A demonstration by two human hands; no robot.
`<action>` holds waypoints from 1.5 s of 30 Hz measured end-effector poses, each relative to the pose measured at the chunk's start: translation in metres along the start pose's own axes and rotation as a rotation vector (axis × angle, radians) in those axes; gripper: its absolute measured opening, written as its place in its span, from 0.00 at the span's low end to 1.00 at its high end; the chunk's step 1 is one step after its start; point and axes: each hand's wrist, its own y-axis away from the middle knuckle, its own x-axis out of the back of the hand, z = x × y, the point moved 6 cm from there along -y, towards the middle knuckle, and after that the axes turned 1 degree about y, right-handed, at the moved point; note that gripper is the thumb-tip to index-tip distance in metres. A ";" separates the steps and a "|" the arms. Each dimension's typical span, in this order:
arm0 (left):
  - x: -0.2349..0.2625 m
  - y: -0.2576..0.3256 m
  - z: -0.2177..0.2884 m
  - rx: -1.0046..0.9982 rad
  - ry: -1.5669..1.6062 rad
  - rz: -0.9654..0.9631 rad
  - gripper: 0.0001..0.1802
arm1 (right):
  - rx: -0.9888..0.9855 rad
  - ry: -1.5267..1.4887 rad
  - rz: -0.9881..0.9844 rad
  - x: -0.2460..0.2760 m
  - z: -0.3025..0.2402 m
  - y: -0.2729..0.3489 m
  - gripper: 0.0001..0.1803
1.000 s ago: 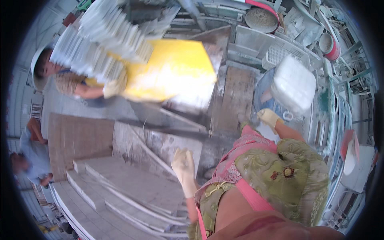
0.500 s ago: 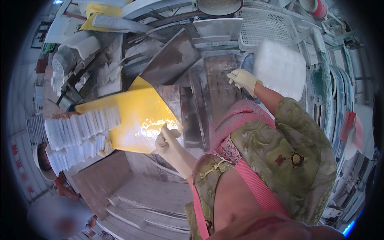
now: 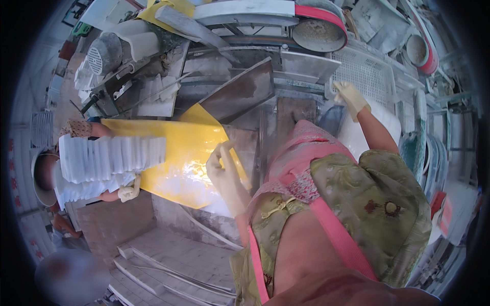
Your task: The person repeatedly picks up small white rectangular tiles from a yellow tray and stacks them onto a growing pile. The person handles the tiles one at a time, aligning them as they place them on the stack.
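Note:
My left hand (image 3: 224, 171), in a pale glove, is raised in front of my chest with its fingers apart and nothing in it. It is close to a co-worker's yellow apron (image 3: 178, 153). My right hand (image 3: 349, 98), also gloved, reaches forward with loosely spread fingers to the top end of a white stack of slabs (image 3: 380, 127), next to a white perforated crate (image 3: 367, 76). It does not grip anything. The co-worker on my left carries a stack of white tiles (image 3: 112, 158) in both arms.
A grey machine with a metal chute (image 3: 240, 92) and a motor (image 3: 104, 53) stands ahead. A round red-rimmed wheel (image 3: 319, 30) sits above it. Grey slabs (image 3: 173, 265) lie stacked on the floor at the lower left. Racks of white pieces (image 3: 434, 153) line the right side.
The view has swung left and down. The co-worker with the tile stack now sits at middle left. My left hand rose toward the yellow apron, and my right hand moved to the top of the white stack.

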 end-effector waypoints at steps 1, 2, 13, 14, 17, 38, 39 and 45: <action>-0.001 -0.003 -0.003 0.025 0.019 0.026 0.17 | 0.119 0.108 0.027 0.009 -0.010 -0.036 0.22; 0.000 -0.005 -0.006 0.053 0.025 0.053 0.17 | 0.236 0.219 0.067 0.019 -0.020 -0.069 0.22; -0.128 -0.046 0.030 0.240 0.122 0.330 0.19 | 0.892 0.846 -0.090 0.032 -0.150 -0.334 0.46; -0.146 -0.056 0.038 0.230 0.119 0.306 0.18 | 0.911 0.832 -0.143 0.022 -0.153 -0.343 0.47; -0.182 -0.077 0.065 0.180 -0.012 0.236 0.18 | 1.018 0.841 -0.146 0.005 -0.148 -0.358 0.46; -0.198 -0.089 0.078 0.193 -0.074 0.316 0.16 | 1.166 0.769 -0.177 -0.059 -0.185 -0.407 0.44; -0.192 -0.080 0.079 0.166 -0.098 0.355 0.16 | 1.204 0.643 -0.177 -0.057 -0.188 -0.409 0.44; -0.160 -0.044 0.044 0.202 0.064 0.301 0.16 | 0.927 0.641 -0.398 -0.035 -0.209 -0.450 0.26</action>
